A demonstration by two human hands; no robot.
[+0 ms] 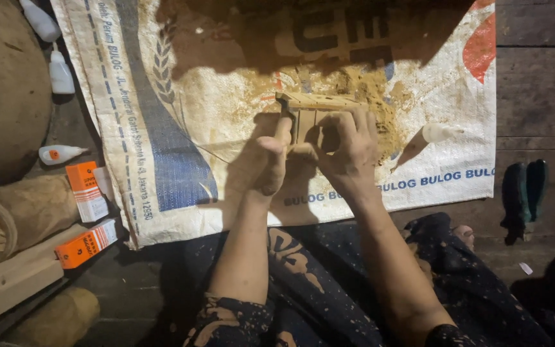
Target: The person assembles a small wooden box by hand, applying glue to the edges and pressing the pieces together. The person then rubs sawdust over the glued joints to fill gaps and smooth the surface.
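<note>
Clearly seen from the head view: small wooden piece (313,110), pale, box-like, made of thin slats, resting on a woven plastic sack (181,115) spread over the dark plank floor (541,96). Sits near the middle of the sack, in a patch of sawdust (367,87). Probably light and stiff, rather rough than slippery; thin slats and joints likely fragile if squeezed hard. Best taken at the two short ends or along the top strip, with gentle pressure, not on the thin middle walls.

Left hand (266,160) pressed against the left end of the piece, fingers curled closed, thumb up along the side. Right hand (345,149) laid over the front and right part, fingers (358,119) bent over the top edge, gripping it. Both forearms coming up from the lap, almost parallel, wrists slightly bent inward toward each other. Knees in dark patterned cloth (329,283) just below the sack.

Lying around: one small white glue bottle (440,132) on the sack just beside the right hand, three more white bottles (59,153) at the left edge of the sack, two orange and white small boxes (86,190) near them, a round wooden log (8,218) at far left, and a pair of dark green handles (525,193) on the floor, well apart on the right.
</note>
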